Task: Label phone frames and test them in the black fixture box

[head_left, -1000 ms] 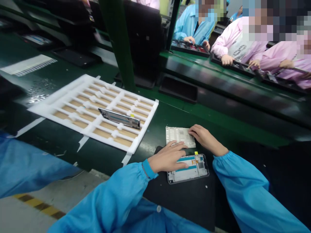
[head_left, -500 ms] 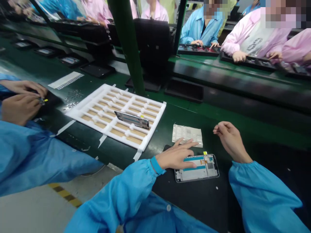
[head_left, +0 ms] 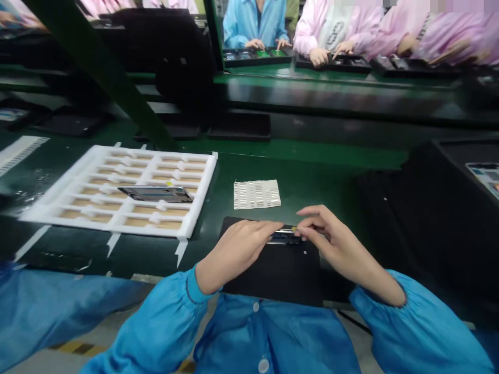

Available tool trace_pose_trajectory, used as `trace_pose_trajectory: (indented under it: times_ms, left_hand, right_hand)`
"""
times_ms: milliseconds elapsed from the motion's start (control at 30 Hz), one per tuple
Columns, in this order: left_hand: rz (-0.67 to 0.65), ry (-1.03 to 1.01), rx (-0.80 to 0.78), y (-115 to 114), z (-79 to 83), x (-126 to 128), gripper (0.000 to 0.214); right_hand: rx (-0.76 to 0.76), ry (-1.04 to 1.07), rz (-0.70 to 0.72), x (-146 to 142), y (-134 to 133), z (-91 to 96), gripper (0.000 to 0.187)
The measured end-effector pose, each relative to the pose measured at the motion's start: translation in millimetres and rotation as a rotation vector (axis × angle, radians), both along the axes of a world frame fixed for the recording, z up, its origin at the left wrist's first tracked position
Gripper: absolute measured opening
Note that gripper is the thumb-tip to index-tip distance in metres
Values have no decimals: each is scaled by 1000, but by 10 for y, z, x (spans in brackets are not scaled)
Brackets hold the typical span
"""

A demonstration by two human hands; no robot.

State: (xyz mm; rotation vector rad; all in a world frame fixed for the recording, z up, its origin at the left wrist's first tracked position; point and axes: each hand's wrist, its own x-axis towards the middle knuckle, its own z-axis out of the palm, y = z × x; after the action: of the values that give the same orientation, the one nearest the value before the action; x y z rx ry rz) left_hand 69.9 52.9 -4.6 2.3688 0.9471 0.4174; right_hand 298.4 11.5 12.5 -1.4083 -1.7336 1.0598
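Observation:
A phone frame point(head_left: 286, 238) is tipped up nearly edge-on above the black mat point(head_left: 268, 275). My left hand point(head_left: 241, 249) is closed on its left part, the fingers reaching over the top edge. At the other end, my right hand point(head_left: 331, 236) pinches with thumb and fingertips beside a small yellow tab point(head_left: 294, 228); what lies in that pinch is too small to make out. Beyond the mat lies a pale sheet point(head_left: 257, 194) with rows of small metallic strips. Another phone frame point(head_left: 156, 194) stands on edge in the white slotted rack point(head_left: 117, 228).
A green post point(head_left: 105, 78) slants up behind the rack. Black trays point(head_left: 239, 127) sit along the far side. A black covered stack point(head_left: 413, 208) with another phone frame point(head_left: 485, 176) on top is at right. Co-workers sit across the line; a blue sleeve point(head_left: 58, 306) is at left.
The phone frame has gone from lying flat to tipped up on edge. My right hand has come in from the right to its end. The view has swung right.

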Motion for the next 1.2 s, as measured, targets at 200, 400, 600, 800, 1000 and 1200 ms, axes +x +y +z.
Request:
trace_pose_trajectory:
  times_ms: [200, 400, 600, 800, 1000, 1200]
  left_hand:
    - [63, -210, 124, -137, -122, 209, 22]
    - [77, -326, 279, -165, -200, 259, 9]
    - [109, -257, 350, -180, -246, 238, 11]
    - [113, -287, 331, -189, -215, 218, 12]
    - [116, -249, 330, -191, -213, 234, 10]
    - [96, -199, 235, -163, -125, 211, 10]
  right_hand:
    - [-54, -42, 92, 62, -16, -27, 21]
    - [-46, 9, 73, 79, -76, 10, 9]
    - [149, -99, -110, 134, -149, -254, 10]
    - [226, -17, -75, 136, -160, -410, 6]
    - [340, 4, -25, 137, -150, -430, 9]
    - [483, -79, 69, 132, -184, -446, 26]
